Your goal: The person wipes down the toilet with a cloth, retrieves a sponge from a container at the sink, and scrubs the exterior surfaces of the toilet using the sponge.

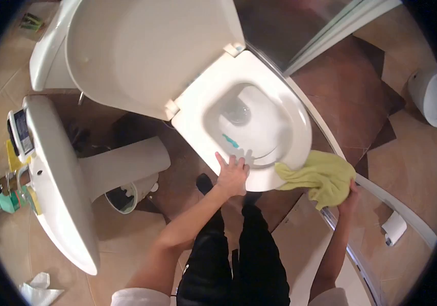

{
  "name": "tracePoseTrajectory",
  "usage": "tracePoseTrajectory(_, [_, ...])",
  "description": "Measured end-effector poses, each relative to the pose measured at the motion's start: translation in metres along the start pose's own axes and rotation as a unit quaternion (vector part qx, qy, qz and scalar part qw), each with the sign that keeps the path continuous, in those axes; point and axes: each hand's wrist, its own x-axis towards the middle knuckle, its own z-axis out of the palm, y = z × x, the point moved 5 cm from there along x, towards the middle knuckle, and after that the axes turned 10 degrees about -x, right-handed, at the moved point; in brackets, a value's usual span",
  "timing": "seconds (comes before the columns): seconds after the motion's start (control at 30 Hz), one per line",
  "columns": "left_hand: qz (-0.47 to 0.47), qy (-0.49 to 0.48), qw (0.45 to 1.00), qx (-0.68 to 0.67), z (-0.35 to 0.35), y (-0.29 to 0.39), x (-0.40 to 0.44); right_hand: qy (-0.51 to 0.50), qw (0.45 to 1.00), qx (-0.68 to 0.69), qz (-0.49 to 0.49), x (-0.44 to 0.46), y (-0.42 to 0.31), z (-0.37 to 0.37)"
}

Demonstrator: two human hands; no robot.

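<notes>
A white toilet stands at the centre with its lid raised. Inside the bowl a small turquoise strip clings to the wall. My left hand rests with spread fingers on the front left rim of the seat and holds nothing. To the right, my right hand grips the far edge of a yellow-green cloth. The cloth hangs bunched beside the seat's front right, and its left end touches the rim.
At the left is a white sink with a phone-like device and bottles on it. A small bin stands below. A toilet roll is at the right, near a curved shower rail.
</notes>
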Motion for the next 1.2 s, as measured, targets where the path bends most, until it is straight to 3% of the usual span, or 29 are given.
tracePoseTrajectory(0.07, [0.045,-0.042,0.997,-0.048,-0.019,0.014,-0.007,0.011,1.000,-0.016,-0.024,-0.020,-0.002,-0.011])
tracePoseTrajectory(0.1, [0.008,-0.057,0.998,-0.023,-0.041,-0.008,-0.041,-0.002,0.991,0.134,0.023,-0.026,0.038,0.008])
tracePoseTrajectory(0.13, [0.032,-0.038,0.996,-0.080,-0.060,0.001,-0.048,0.010,0.968,0.247,0.038,-0.031,0.040,-0.001])
tracePoseTrajectory(0.27, [0.089,0.034,0.960,-0.262,-0.163,-0.011,-0.096,-0.015,0.953,0.302,0.031,-0.030,0.079,-0.010])
tracePoseTrajectory(0.3, [0.130,0.093,0.944,-0.289,-0.185,-0.017,-0.107,-0.043,0.952,0.300,0.034,-0.031,0.082,0.001])
tracePoseTrajectory(0.37, [0.094,0.134,0.917,-0.364,-0.219,-0.034,-0.129,-0.073,0.949,0.303,0.036,-0.039,0.074,0.038])
tracePoseTrajectory(0.43, [0.080,0.275,0.896,-0.340,-0.247,-0.052,-0.152,-0.052,0.961,0.264,0.062,-0.048,0.049,0.073])
tracePoseTrajectory(0.5, [0.078,0.448,0.869,-0.194,-0.271,-0.073,-0.171,-0.109,0.958,0.253,0.079,-0.050,0.043,0.094])
tracePoseTrajectory(0.53, [0.045,0.507,0.841,-0.184,-0.279,-0.087,-0.178,-0.214,0.950,0.215,0.072,-0.062,0.025,0.122])
tracePoseTrajectory(0.57, [0.030,0.546,0.827,-0.131,-0.286,-0.100,-0.183,-0.316,0.930,0.175,0.066,-0.076,0.007,0.151])
tracePoseTrajectory(0.6, [-0.003,0.584,0.808,-0.080,-0.296,-0.105,-0.185,-0.315,0.930,0.176,0.068,-0.083,-0.009,0.169])
tracePoseTrajectory(0.7, [-0.055,0.609,0.791,-0.038,-0.316,-0.134,-0.177,-0.529,0.848,-0.018,0.012,-0.106,-0.053,0.240])
tracePoseTrajectory(0.77, [-0.067,0.614,0.786,-0.033,-0.318,-0.142,-0.174,-0.516,0.856,-0.017,-0.023,-0.113,-0.076,0.293])
tracePoseTrajectory(0.83, [-0.079,0.622,0.778,-0.030,-0.316,-0.148,-0.170,-0.492,0.866,0.087,-0.033,-0.113,-0.087,0.353])
tracePoseTrajectory(0.97, [-0.045,0.677,0.727,-0.102,-0.312,-0.165,-0.170,-0.490,0.810,0.320,-0.045,-0.108,-0.132,0.484])
tracePoseTrajectory(1.0, [0.007,0.684,0.725,-0.073,-0.312,-0.169,-0.171,-0.491,0.800,0.326,-0.113,-0.103,-0.145,0.515])
tracePoseTrajectory(1.03, [0.058,0.689,0.721,-0.046,-0.312,-0.171,-0.173,-0.475,0.804,0.291,-0.208,-0.097,-0.158,0.543])
tracePoseTrajectory(1.07, [0.002,0.687,0.727,-0.005,-0.311,-0.171,-0.170,-0.398,0.834,0.235,-0.300,-0.088,-0.162,0.569])
tracePoseTrajectory(1.1, [-0.036,0.703,0.709,-0.040,-0.314,-0.172,-0.169,-0.265,0.847,0.052,-0.459,-0.074,-0.157,0.596])
tracePoseTrajectory(1.13, [-0.034,0.706,0.705,-0.065,-0.313,-0.176,-0.167,-0.017,0.780,-0.095,-0.619,-0.088,-0.154,0.601])
tracePoseTrajectory(1.17, [-0.034,0.708,0.700,-0.091,-0.311,-0.181,-0.167,0.005,0.763,-0.176,-0.622,-0.099,-0.135,0.609])
tracePoseTrajectory(1.2, [-0.046,0.712,0.693,-0.103,-0.309,-0.181,-0.166,-0.005,0.769,-0.141,-0.624,-0.099,-0.119,0.609])
